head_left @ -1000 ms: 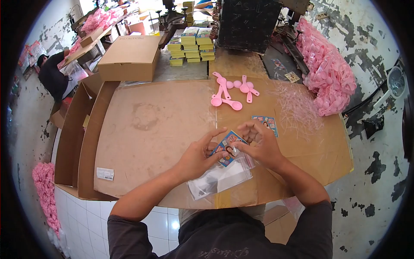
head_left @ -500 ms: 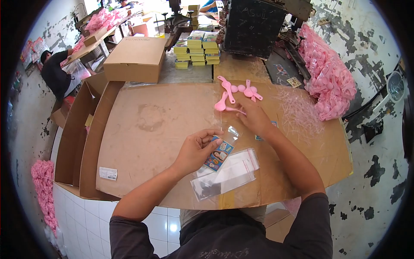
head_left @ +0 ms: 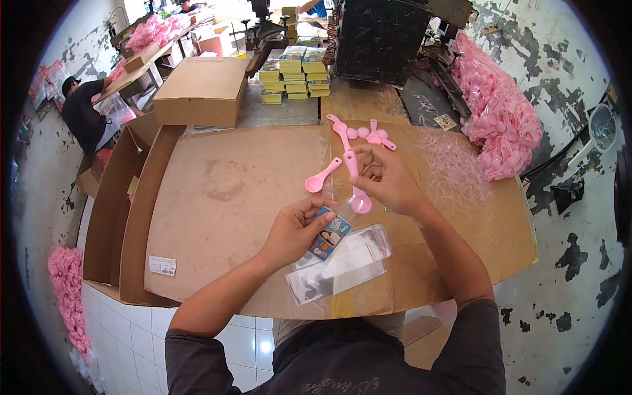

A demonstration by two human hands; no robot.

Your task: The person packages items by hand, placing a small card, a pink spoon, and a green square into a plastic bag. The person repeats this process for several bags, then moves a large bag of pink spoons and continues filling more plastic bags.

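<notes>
My left hand (head_left: pixel 288 232) pinches a clear plastic bag with a blue printed card (head_left: pixel 331 237) showing in it. In my right hand (head_left: pixel 393 183) is a pink plastic scoop (head_left: pixel 361 204), gripped by its handle with the bowl pointing down. That bowl overlaps the upper part of the clear bag. Another pink spoon (head_left: pixel 316 184) lies on the cardboard just beyond my left hand. Farther back, several more pink spoons (head_left: pixel 374 136) sit in a loose cluster. Flat clear bags (head_left: pixel 339 266) are stacked below the card, close to my body.
A cardboard sheet (head_left: pixel 230 230) covers the table. At the back stand a closed carton (head_left: pixel 197 85), stacks of printed cards (head_left: pixel 296 72) and a black box (head_left: pixel 378 43). Pink plastic pieces (head_left: pixel 494 112) heap up at right, beside pink shreds (head_left: pixel 454 164). One person (head_left: pixel 85 118) works far left.
My right hand has picked up a pink scoop from the cardboard and brought it toward me, bowl down, to the bag. Another spoon now lies farther left. My left hand has barely moved.
</notes>
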